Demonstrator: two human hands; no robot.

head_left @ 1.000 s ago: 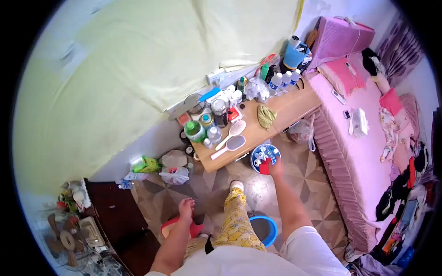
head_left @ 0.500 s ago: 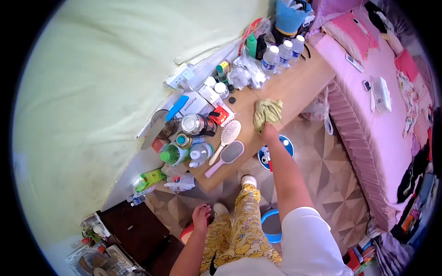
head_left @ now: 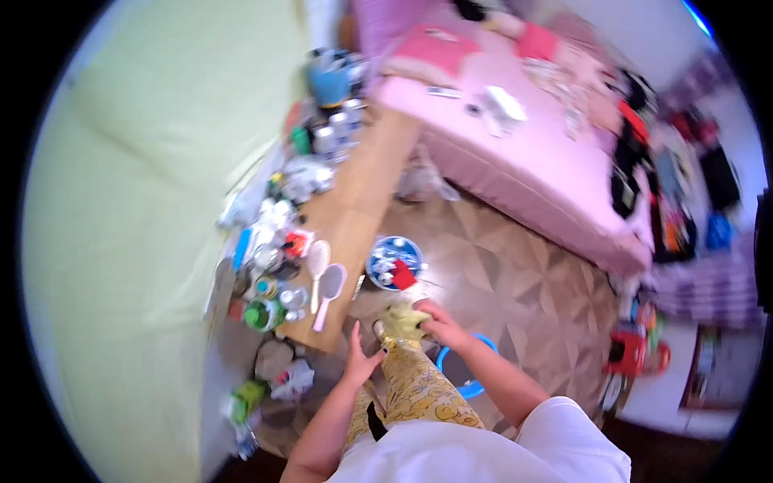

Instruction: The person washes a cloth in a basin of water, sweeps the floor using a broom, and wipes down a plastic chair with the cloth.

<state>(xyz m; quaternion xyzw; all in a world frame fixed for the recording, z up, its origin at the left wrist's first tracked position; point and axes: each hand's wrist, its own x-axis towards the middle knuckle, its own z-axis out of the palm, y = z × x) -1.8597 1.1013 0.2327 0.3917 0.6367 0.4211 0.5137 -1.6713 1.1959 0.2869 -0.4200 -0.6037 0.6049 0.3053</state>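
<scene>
My right hand [head_left: 439, 324] grips a crumpled yellow-green cloth [head_left: 401, 320], held off the table in front of my legs. My left hand [head_left: 364, 360] is beside it, fingers apart and holding nothing, just past the near end of the wooden table [head_left: 366, 185]. A white hairbrush [head_left: 319, 258] and a pink paddle brush [head_left: 331, 283] lie on that near end. Beyond the cloth, a round blue bin [head_left: 371, 270] contains rubbish, including something red. The view is blurred by motion.
Bottles and jars crowd the table's wall side, among them a green bottle [head_left: 260, 315]. A pink-covered bed [head_left: 515, 169] stands to the right, with a plastic bag [head_left: 423, 179] hanging between. A blue basin [head_left: 473, 392] sits on the floor near my leg.
My right hand has lifted the cloth off the tabletop and drawn it back towards my body. My left hand has come up near it. The view has turned to the right.
</scene>
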